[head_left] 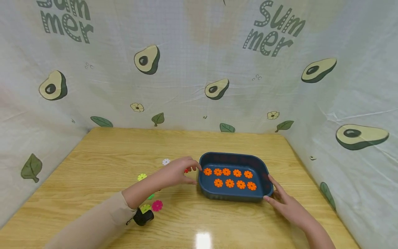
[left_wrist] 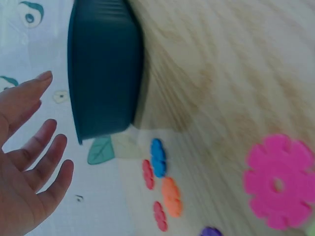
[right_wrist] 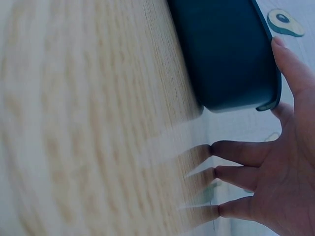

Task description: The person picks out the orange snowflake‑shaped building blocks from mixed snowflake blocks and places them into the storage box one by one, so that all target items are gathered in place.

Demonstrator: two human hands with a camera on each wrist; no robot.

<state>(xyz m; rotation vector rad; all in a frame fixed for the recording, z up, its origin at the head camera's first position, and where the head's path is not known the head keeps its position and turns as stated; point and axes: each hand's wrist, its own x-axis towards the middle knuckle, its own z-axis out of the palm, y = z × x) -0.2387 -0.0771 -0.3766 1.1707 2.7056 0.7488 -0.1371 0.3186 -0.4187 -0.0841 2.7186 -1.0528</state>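
Observation:
A dark blue rectangular box [head_left: 230, 197] with rounded corners stands on the table, orange notched plastic discs [head_left: 229, 183] lying in it in two rows. My right hand [head_left: 287, 205] holds its right front corner, thumb and index finger at the rim; in the right wrist view the other fingers [right_wrist: 241, 153] spread down to the table. Just off the left end of the box is my left hand [head_left: 181, 171], fingers loosely bent. The left wrist view shows that hand [left_wrist: 29, 167] empty, apart from the box wall [left_wrist: 106, 73]. A red disc [head_left: 186, 170] is partly hidden behind it.
Left of the box, more notched discs lie loose: a white one [head_left: 166, 162], a yellow one [head_left: 142, 177] and a pink one [head_left: 157, 205]. The left wrist view also has a blue disc [left_wrist: 158, 158]. A printed cloth [head_left: 186, 114] borders the table's back and sides.

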